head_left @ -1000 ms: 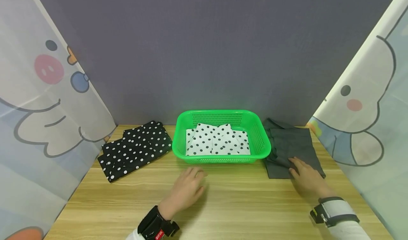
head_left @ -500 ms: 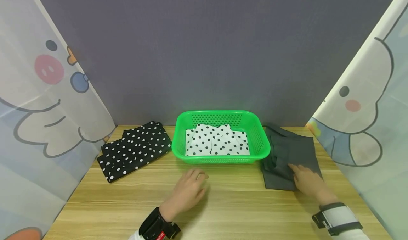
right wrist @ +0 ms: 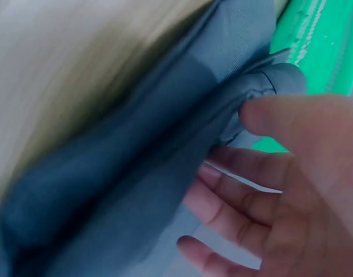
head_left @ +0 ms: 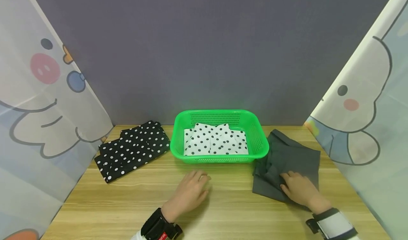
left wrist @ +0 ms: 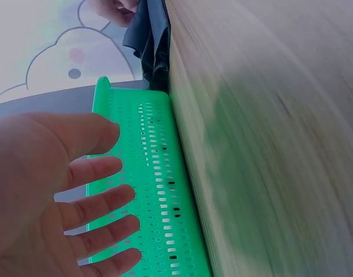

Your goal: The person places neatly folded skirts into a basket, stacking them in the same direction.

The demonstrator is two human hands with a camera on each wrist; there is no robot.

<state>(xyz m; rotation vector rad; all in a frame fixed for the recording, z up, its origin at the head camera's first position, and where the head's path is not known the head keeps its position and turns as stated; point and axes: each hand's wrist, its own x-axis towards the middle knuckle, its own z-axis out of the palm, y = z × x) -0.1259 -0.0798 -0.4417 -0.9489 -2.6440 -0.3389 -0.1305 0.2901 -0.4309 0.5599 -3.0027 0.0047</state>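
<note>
A folded dark grey cloth (head_left: 296,158) lies on the table at the right. My right hand (head_left: 299,188) pinches it, thumb on one side of a seamed fold (right wrist: 246,92) and fingertips partly hidden behind it in the right wrist view. Left of it stands a green plastic basket (head_left: 220,159) with a folded white cloth with black dots (head_left: 216,140) inside. My left hand (head_left: 188,192) hovers or rests just in front of the basket, holding nothing. In the left wrist view its fingers (left wrist: 104,205) are spread and loose beside the basket's perforated wall.
A folded black cloth with white dots (head_left: 134,151) lies on the wooden table (head_left: 236,204) left of the basket. A dark grey panel (head_left: 204,48) closes off the back. Printed cartoon curtains (head_left: 41,119) stand at both sides.
The dark grey cloth has slid toward me and slightly left, turning askew, with my right hand moving along on it. The left hand has barely moved.
</note>
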